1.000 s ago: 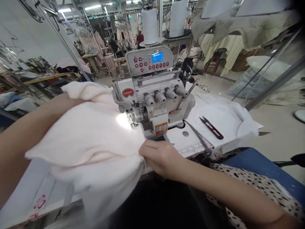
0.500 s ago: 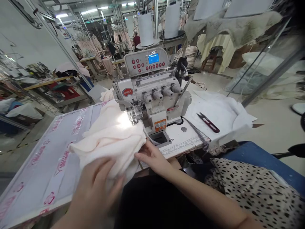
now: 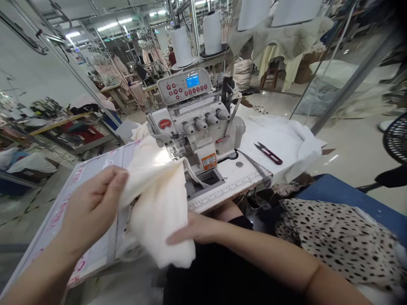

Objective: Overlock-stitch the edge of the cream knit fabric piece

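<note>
Below the blurred red badge [image 3: 164,123], left fingers [image 3: 115,185] pinch white cloth [image 3: 160,207]; right fingers [image 3: 178,236] touch it, grip unclear.

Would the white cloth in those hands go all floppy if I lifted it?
Probably floppy: the white cloth bends and droops beside the left hand. It's likely light, since it looks like thin fabric, and unlikely to roll, having no round shape.

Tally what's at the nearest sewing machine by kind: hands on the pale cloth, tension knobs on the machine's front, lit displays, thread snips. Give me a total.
Hands on the pale cloth: 2 (left hand, right hand)
Tension knobs: 4
Lit display: 1
Thread snips: 1 pair
Total: 8
</note>
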Tool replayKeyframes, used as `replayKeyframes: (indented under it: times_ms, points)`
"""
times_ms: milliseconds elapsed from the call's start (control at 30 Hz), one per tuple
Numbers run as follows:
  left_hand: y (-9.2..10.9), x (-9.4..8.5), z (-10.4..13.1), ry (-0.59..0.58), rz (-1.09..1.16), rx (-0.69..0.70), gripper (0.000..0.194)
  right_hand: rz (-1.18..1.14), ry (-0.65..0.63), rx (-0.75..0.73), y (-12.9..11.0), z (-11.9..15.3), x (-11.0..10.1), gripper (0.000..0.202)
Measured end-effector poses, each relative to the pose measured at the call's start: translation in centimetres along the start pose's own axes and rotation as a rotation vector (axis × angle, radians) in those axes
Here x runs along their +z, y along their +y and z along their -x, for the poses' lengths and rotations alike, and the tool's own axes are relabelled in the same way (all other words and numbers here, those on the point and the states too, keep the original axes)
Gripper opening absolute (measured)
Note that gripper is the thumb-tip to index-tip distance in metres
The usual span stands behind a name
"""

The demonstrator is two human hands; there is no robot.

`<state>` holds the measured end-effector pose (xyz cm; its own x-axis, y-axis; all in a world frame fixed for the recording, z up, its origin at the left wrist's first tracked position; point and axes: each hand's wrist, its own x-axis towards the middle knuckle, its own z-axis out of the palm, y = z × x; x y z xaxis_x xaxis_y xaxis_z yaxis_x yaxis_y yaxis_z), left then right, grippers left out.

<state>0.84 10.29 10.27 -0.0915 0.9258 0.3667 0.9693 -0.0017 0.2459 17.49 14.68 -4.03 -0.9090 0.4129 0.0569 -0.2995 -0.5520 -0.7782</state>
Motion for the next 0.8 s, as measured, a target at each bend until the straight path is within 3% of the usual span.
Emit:
replayKeyframes:
  times_ms: [67,133,200,300,400,533,633,700,800]
  points:
    - [0.9,0.9,-0.2,-0.150,-0.066,0.181,0.033,0.093,-0.059,0.034,0.9,0.3,0.3,0.051]
    - [0.8,2.2,0.2,-0.275,-0.226,0.322,0.045,0.296,-0.015,0.009,1.1,1.1,-0.1,0.046]
    - [0.2,3.5,0.7,-0.274,-0.361,0.381,0.042,0.534,0.130,-0.043,0.7,1.9,-1.0,0.039]
    - [-0.4,4.6,0.9,-0.180,-0.288,0.449,0.028,0.709,0.381,-0.160,-0.4,2.3,-2.4,0.033]
    - [0.3,5.3,0.1,-0.054,-0.160,0.376,0.026,0.582,0.436,-0.243,-1.2,1.4,-3.3,0.034]
    - [1.6,6.3,-1.8,0.129,-0.042,0.072,0.013,0.357,0.355,-0.235,-1.2,0.4,-3.7,0.034]
    - [1.9,6.5,-2.7,0.104,-0.010,-0.038,0.026,0.297,0.306,-0.245,-1.0,0.4,-3.9,0.035]
    - [1.9,6.4,-2.7,0.033,-0.035,0.024,0.023,0.321,0.305,-0.266,-1.0,0.6,-4.0,0.034]
    - [2.0,6.8,-2.0,-0.001,-0.117,0.286,0.012,0.417,0.328,-0.270,-1.1,1.1,-3.9,0.032]
